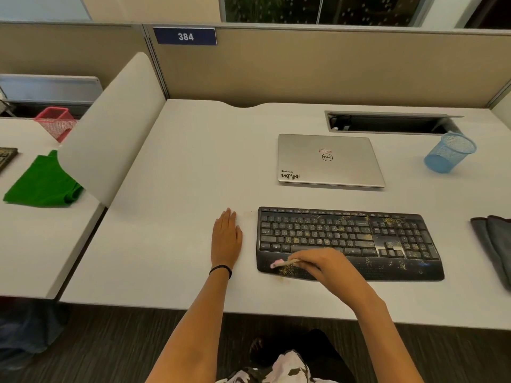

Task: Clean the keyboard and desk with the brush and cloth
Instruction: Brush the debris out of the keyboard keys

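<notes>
A black keyboard (345, 239) lies on the white desk (179, 189), sprinkled with yellowish crumbs over its keys and palm rest. My right hand (318, 264) grips a small brush (282, 263) with a pink tip, which touches the palm rest's left end beside a heap of crumbs. My left hand (226, 239) rests flat on the desk, fingers straight, just left of the keyboard. A grey cloth (495, 244) lies folded at the desk's right edge.
A closed silver laptop (329, 161) sits behind the keyboard. A blue mesh cup (449, 153) stands at the back right beside an open cable tray (392, 123). Beyond a white divider (110, 134), the neighbouring desk holds a green cloth (41, 183) and a pink mesh cup (55, 123).
</notes>
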Demonstrator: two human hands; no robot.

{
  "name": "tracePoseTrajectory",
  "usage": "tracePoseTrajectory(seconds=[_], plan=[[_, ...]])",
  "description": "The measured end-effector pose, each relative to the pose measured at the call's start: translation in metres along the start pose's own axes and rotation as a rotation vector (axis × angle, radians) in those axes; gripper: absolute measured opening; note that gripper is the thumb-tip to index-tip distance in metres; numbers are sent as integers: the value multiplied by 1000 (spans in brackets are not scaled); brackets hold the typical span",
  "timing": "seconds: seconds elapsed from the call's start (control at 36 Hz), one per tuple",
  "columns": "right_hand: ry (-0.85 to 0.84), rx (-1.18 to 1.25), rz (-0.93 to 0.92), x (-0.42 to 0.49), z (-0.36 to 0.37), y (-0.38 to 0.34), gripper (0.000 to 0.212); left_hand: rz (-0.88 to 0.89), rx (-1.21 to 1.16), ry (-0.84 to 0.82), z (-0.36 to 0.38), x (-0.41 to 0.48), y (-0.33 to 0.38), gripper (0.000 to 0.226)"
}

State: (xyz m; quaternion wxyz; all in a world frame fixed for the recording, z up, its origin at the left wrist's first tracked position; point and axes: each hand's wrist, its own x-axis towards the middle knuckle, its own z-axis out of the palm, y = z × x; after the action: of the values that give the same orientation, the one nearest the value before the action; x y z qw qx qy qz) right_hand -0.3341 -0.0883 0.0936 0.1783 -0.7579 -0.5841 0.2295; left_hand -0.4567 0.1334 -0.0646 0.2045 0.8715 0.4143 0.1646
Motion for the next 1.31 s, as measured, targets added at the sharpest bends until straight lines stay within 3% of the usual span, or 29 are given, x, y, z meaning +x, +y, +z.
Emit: tracePoseTrajectory(seconds=[0.08, 0.22, 0.36, 0.5, 0.64, 0.75, 0.86, 0.97, 1.14, 1.31], plan=[[-38, -13, 9, -2, -6, 0, 25, -3, -4, 2, 0, 0, 0, 45], [46, 8, 44, -4, -10, 5, 26, -8, -16, 3, 0, 0, 1, 45], [-18, 76, 43, -7, -9, 3, 23, -8, -16, 5, 0, 0, 0, 45], [69, 89, 47, -7, -1, 7, 25, -13, -19, -1, 0, -1, 1, 46], [-22, 100, 65, -8, -5, 2, 23, 5, -17, 20, -1, -1, 2, 43], [40, 94, 65, -7, -3, 5, 24, 44, -7, 24, -2, -1, 3, 42], [-15, 69, 68, -8, -5, 4, 23, 50, -27, -4, -2, -1, 3, 44], [48, 87, 68, -8, -5, 7, 24, 51, -16, -33, -1, -1, 1, 45], [-66, 79, 102, -10, -7, 8, 23, 55, -10, -31, 0, 0, 1, 45], [18, 81, 69, -10, -5, 6, 27, 53, -7, -26, 0, -2, 1, 44]])
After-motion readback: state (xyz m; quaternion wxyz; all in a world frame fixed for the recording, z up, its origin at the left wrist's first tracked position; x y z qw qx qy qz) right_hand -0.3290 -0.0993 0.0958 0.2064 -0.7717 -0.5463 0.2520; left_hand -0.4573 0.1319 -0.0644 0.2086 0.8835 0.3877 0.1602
